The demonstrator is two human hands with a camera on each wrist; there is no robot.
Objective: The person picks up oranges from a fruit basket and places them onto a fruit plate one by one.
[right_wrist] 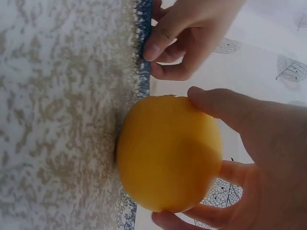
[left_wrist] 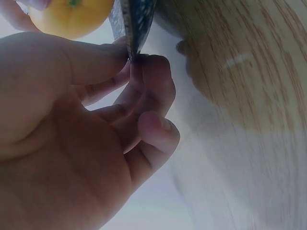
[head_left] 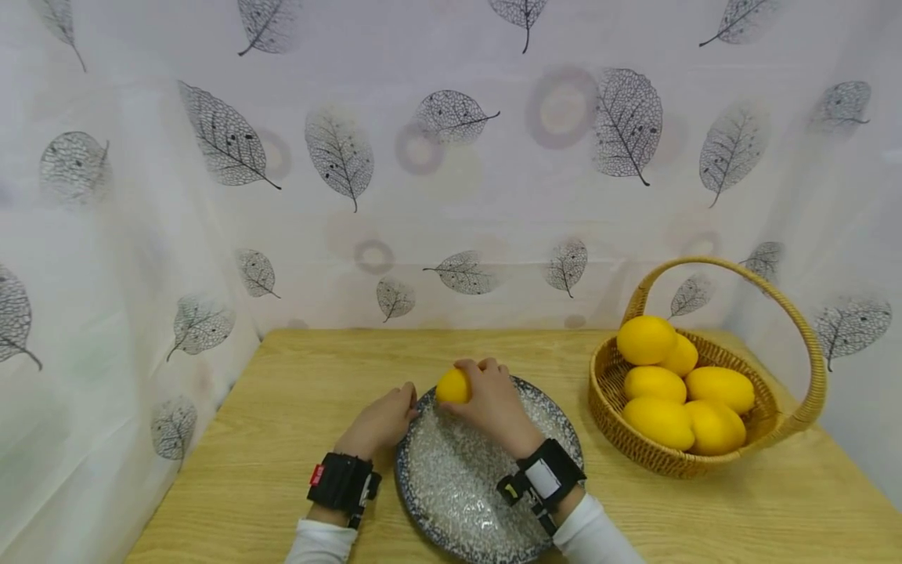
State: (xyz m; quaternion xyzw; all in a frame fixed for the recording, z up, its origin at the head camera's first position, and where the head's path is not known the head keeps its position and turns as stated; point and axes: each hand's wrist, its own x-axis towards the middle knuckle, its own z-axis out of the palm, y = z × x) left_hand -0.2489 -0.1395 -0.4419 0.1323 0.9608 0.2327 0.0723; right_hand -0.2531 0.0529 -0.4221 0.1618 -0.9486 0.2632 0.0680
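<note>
My right hand (head_left: 496, 403) holds a yellow lemon (head_left: 452, 387) at the far left part of a round speckled grey plate (head_left: 447, 478) with a dark blue rim. In the right wrist view the thumb and fingers reach round the lemon (right_wrist: 168, 153), which appears to touch the plate's surface. My left hand (head_left: 379, 423) pinches the plate's left rim between thumb and fingers. The left wrist view shows that rim (left_wrist: 138, 24) edge-on in the pinch, with the lemon (left_wrist: 72, 19) close by, a small green spot on its end.
A wicker basket (head_left: 637, 462) with a tall arched handle stands right of the plate and holds several yellow lemons (head_left: 658, 423). Both are on a light wooden table (head_left: 282, 423). A pale leaf-patterned curtain (head_left: 465, 196) hangs behind it and along its sides.
</note>
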